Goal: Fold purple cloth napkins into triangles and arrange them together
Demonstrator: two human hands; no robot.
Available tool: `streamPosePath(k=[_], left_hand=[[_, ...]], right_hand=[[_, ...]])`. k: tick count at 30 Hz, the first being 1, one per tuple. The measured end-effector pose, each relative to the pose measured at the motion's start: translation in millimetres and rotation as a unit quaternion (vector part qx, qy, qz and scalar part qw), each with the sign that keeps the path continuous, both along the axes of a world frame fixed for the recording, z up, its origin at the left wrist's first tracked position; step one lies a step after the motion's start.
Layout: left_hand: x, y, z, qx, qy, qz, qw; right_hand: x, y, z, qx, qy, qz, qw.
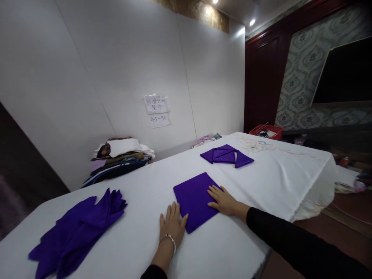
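A purple cloth napkin [195, 199], folded into a flat square, lies on the white-covered table [139, 217] in front of me. My right hand [223, 199] rests flat on its right side, fingers outstretched. Along the napkin's lower left edge lies my left hand [172, 224], fingers spread, the thumb touching the cloth and a silver bracelet at the wrist. Farther back sits a second purple napkin [225, 155], folded into a shape with pointed ends. Loose, crumpled purple cloths [78, 232] are heaped at the table's left.
A stack of folded fabrics [122, 157] stands by the grey wall, below a handwritten paper sign [157, 110]. Beyond the far right part of the table is a red basket [274, 132]. The table's right edge drops away under a hanging cloth [318, 190].
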State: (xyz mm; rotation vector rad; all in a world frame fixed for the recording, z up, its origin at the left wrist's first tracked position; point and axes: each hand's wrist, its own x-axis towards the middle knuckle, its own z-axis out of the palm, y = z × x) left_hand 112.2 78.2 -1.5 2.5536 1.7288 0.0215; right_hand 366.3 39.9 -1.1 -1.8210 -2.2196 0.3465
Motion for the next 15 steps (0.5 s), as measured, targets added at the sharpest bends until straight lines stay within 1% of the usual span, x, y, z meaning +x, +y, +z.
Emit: streamPosePath(k=[1,3,5,7,11,15], left_hand=[[1.4,-4.6,0.2,0.012,-0.003,-0.004,1.0],[5.0,-15.3,0.0,0.023,-0.01,-0.046,0.999],[8.0,-25.6,-0.7,0.002,-0.015,-0.102,0.995],[9.2,-33.0,-1.3,-0.029,-0.017,-0.131,0.991],[8.3,-37.0,-1.6,-0.044,-0.015,-0.131,0.99],[7.6,-36.2,-1.6,-0.04,-0.011,-0.133,0.99]], right_hand=[[-0.1,0.1,-0.3,-0.001,-0.001,-0.001,1.0],[-0.2,0.0,-1.0,0.0,-0.005,0.0,1.0],[0.0,-0.4,-1.4,0.0,-0.008,0.001,1.0],[0.6,-0.7,-0.4,-0.004,-0.013,0.003,1.0],[-2.5,2.4,8.0,-0.029,-0.031,0.002,0.999],[-23.3,14.8,22.0,-0.001,-0.03,0.016,0.999]])
